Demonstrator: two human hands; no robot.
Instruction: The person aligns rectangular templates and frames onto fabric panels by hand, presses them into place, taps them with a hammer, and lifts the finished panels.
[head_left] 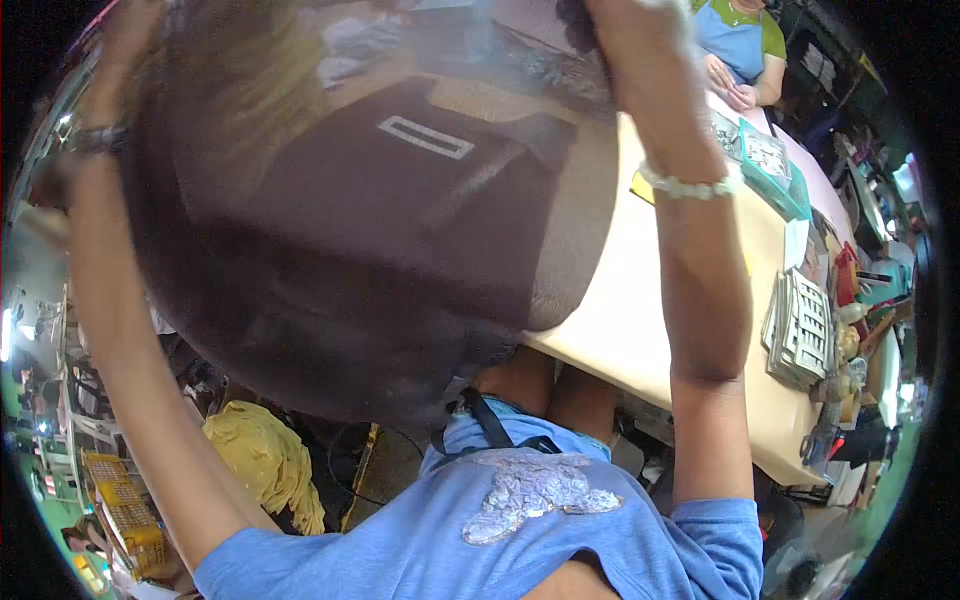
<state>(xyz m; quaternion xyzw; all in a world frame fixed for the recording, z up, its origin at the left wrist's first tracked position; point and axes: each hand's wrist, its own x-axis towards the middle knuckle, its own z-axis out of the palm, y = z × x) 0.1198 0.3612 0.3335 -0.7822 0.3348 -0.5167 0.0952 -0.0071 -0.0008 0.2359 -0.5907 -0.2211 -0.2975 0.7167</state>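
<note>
A large dark brown, see-through cloth (330,230) hangs raised in front of me, blurred at the top. Through it show the table and a white rectangular outline (427,137). My left hand (130,35), above a dark wristband, is up at its top left edge, smeared by motion. At the cloth's top right is my right hand (640,25), partly cut off by the frame, with a pale beaded bracelet on that wrist. The cloth stays up between both hands, though their fingers are hidden or blurred. Black straps (490,420) lie at my waist near its lower edge.
A cream table (640,320) stands before me. Teal trays (775,185) of small parts and a stack of pale slotted plates (800,325) sit on its right side. Another person (740,60) is across it. Yellow cloth (260,455) and a yellow basket (125,510) are at lower left.
</note>
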